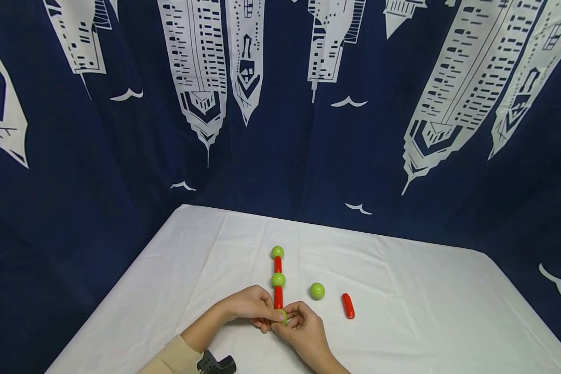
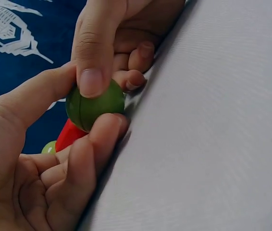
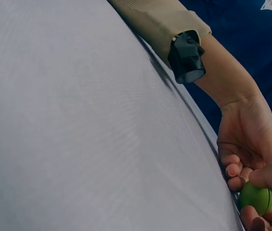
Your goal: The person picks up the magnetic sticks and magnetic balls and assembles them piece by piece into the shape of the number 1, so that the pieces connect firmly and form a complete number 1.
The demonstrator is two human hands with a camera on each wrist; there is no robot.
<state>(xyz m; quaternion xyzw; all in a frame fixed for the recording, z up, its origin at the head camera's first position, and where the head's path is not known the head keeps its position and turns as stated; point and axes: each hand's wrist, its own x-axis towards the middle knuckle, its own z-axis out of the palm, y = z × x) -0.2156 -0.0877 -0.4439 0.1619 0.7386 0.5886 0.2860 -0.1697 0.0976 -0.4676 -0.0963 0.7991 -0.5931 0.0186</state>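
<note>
Both hands pinch the nearest green ball (image 2: 95,108) at the near end of a chain of green balls and red rods. My left hand (image 1: 249,304) has its thumb and index finger on the ball from the left. From the right, my right hand (image 1: 307,332) grips the same ball, its thumb pressed on the surface in the left wrist view. A red rod (image 1: 278,297) runs from that ball to a middle green ball (image 1: 278,280). Beyond come another red rod (image 1: 278,265) and a far green ball (image 1: 277,252). Fingers partly cover the held ball.
To the right of the chain lie a loose green ball (image 1: 317,291) and a loose red rod (image 1: 348,306). All rest on a white cloth-covered table (image 1: 402,311). A dark blue curtain (image 1: 280,171) with white building prints hangs behind it.
</note>
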